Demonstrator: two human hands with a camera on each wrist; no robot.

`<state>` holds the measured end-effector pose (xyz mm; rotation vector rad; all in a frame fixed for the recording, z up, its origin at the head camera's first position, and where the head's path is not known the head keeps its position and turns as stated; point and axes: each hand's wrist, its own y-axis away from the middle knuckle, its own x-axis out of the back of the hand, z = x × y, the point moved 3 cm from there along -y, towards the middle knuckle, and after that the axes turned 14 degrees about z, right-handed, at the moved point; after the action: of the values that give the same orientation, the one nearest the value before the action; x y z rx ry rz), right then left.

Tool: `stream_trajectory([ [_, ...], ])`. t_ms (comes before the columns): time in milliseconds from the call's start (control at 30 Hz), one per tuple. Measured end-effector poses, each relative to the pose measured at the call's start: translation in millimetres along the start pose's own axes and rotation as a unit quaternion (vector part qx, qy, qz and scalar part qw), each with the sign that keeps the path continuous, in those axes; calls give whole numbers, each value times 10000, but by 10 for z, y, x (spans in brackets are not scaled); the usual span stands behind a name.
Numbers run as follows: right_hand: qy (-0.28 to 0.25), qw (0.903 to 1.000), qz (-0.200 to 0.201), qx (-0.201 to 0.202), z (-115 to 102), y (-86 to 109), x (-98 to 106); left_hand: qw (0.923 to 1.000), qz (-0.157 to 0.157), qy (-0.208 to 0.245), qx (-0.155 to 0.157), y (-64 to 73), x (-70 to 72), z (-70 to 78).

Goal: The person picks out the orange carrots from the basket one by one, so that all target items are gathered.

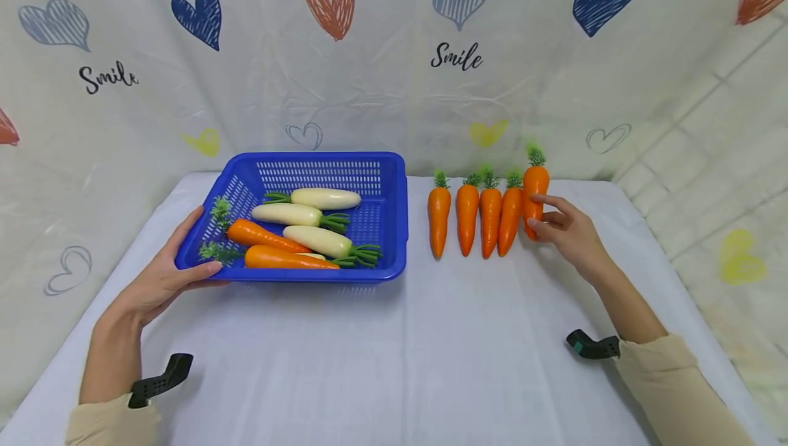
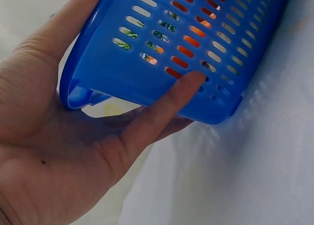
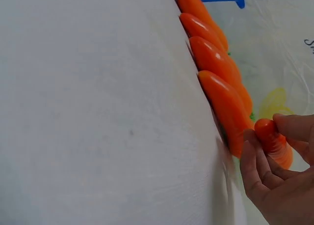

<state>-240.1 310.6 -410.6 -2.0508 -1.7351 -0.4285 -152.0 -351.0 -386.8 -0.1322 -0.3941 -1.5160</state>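
My left hand (image 1: 161,280) grips the left front corner of a blue plastic basket (image 1: 394,227), with the thumb along its front rim. In the left wrist view, fingers lie against the slotted wall of the basket (image 2: 113,80). Inside lie several white radishes (image 1: 326,198) with green tops and two orange carrots (image 1: 286,257), leaves toward the left. At the right, my right hand (image 1: 569,232) pinches a carrot (image 1: 536,181) between thumb and fingers, leafy end away from me. The right wrist view shows the tip of this carrot (image 3: 266,130) poking out between the fingers.
Several carrots (image 1: 439,220) lie in a row between the basket and my right hand, tips toward me. A white cloth (image 1: 369,364) covers the table. Behind it hangs a pale sheet (image 1: 382,83) printed with hearts. Both wrists carry black camera mounts (image 1: 161,381).
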Motion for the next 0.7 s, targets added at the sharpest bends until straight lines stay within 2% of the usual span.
stream_trajectory([
  [267, 27, 9999, -83, -103, 149, -10, 41, 9999, 67, -94, -10, 10, 3, -4],
  [700, 485, 9970, -447, -401, 239, -31, 88, 9998, 97, -165, -16, -11, 14, -35],
])
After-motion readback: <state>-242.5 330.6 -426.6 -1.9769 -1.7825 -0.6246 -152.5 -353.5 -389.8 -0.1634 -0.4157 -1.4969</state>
